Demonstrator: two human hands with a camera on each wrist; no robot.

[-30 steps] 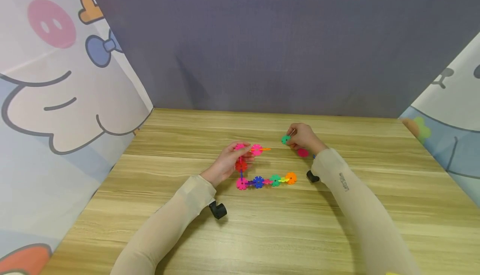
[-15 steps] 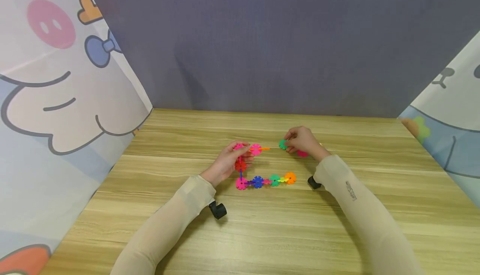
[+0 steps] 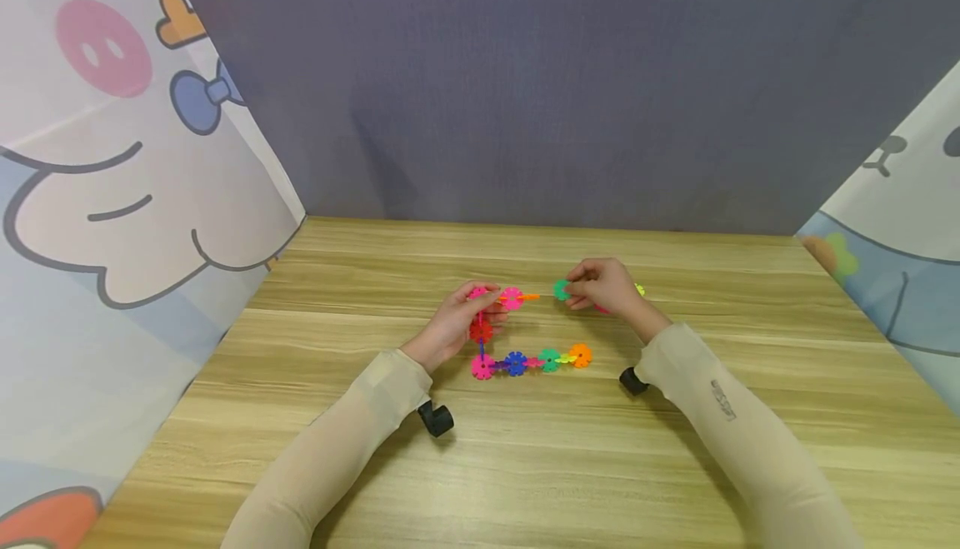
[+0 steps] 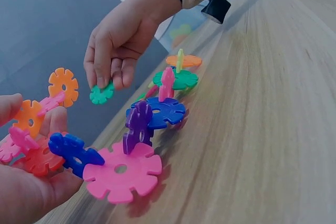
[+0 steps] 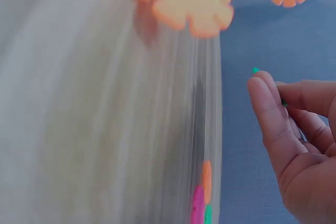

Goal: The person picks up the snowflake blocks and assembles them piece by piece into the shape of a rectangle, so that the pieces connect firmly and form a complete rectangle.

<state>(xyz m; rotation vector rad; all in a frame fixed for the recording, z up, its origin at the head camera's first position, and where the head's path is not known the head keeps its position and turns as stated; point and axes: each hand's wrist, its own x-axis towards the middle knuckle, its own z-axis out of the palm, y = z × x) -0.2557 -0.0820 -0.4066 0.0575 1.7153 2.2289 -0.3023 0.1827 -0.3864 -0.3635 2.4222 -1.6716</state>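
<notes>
My left hand (image 3: 453,324) grips one bent side of a chain of interlocking snowflake discs, its thumb over the pink and orange ones. In the left wrist view, a red disc (image 4: 43,160) lies against its fingers, and the free end is an orange disc (image 4: 63,86). A pink corner disc (image 4: 123,174) joins this side to the lower row, which runs right to another orange disc (image 3: 581,356). Between thumb and fingers, my right hand (image 3: 606,284) pinches a green snowflake disc (image 4: 102,94). A gap separates that disc from the chain's orange end.
Loose discs lie near my right hand, among them a yellow-green one (image 3: 640,289) and a magenta one (image 5: 198,205). The wooden table (image 3: 570,457) meets a grey panel (image 3: 555,91) at the back. Printed panels stand at both sides.
My right hand has moved left and slightly nearer with the green disc, uncovering a yellow-green disc behind it. My left hand and the chain have stayed nearly still.
</notes>
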